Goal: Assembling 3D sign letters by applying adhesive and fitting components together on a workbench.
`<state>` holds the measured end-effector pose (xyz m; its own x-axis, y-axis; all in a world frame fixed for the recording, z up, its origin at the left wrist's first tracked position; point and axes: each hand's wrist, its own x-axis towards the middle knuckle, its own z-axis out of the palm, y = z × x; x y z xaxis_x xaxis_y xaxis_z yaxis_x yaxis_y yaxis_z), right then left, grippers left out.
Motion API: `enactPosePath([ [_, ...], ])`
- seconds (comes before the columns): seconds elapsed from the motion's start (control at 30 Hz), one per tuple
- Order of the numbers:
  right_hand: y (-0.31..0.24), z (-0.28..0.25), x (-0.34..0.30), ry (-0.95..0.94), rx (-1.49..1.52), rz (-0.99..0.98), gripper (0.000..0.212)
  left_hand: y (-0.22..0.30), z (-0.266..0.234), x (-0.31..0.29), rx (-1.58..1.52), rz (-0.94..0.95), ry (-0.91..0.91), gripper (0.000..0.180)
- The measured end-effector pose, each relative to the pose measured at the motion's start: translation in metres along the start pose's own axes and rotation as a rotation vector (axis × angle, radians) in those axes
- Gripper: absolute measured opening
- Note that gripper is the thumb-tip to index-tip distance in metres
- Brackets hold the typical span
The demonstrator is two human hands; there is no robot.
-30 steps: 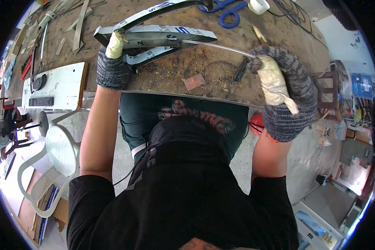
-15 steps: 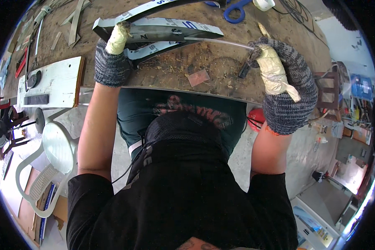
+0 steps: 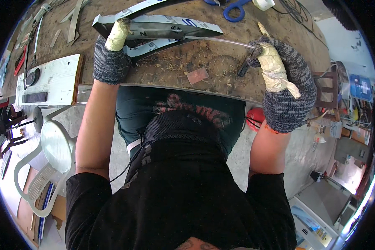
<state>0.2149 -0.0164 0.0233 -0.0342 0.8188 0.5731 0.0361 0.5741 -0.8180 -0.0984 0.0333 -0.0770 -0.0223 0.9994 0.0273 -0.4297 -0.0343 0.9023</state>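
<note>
My left hand (image 3: pixel 111 60), in a grey knitted glove with its thumb wrapped in pale tape, is closed around the left end of a dark curved strip (image 3: pixel 160 32) with printed white film along its edges. My right hand (image 3: pixel 289 79), gloved and taped likewise, is closed on a tool with a thin metal rod (image 3: pixel 218 41). The rod reaches left from the fist to the strip, its far end meeting the strip near the middle. The tool's handle is hidden in the fist. Another film-edged curved strip (image 3: pixel 143 9) lies just beyond the held one.
On the worn wooden table (image 3: pixel 221 79) lie a small reddish plate (image 3: pixel 197 76), a short black piece (image 3: pixel 243 69) and scattered shavings. Blue-handled scissors (image 3: pixel 234 13) and cables (image 3: pixel 298 14) are at the back. A white board (image 3: pixel 50 83) sits left; a plastic chair (image 3: pixel 56 141) stands below it.
</note>
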Motion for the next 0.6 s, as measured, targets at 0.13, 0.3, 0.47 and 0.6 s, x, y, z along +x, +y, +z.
enactPosePath([
  [0.13,-0.022,0.0,0.008,-0.116,-0.449,-0.007,0.024,-0.005,-0.012,0.003,0.121,0.063,-0.031,0.047],
  [0.3,-0.018,0.0,0.006,-0.079,-0.303,0.008,0.025,0.001,0.004,-0.002,-0.034,0.024,-0.008,0.047],
  [0.47,-0.011,-0.002,0.007,-0.123,-0.261,-0.004,0.024,0.005,0.008,-0.005,-0.039,0.039,-0.013,0.048],
  [0.6,0.002,-0.013,0.001,-0.309,0.059,0.144,0.055,0.004,0.003,-0.003,0.05,0.091,-0.064,0.048],
])
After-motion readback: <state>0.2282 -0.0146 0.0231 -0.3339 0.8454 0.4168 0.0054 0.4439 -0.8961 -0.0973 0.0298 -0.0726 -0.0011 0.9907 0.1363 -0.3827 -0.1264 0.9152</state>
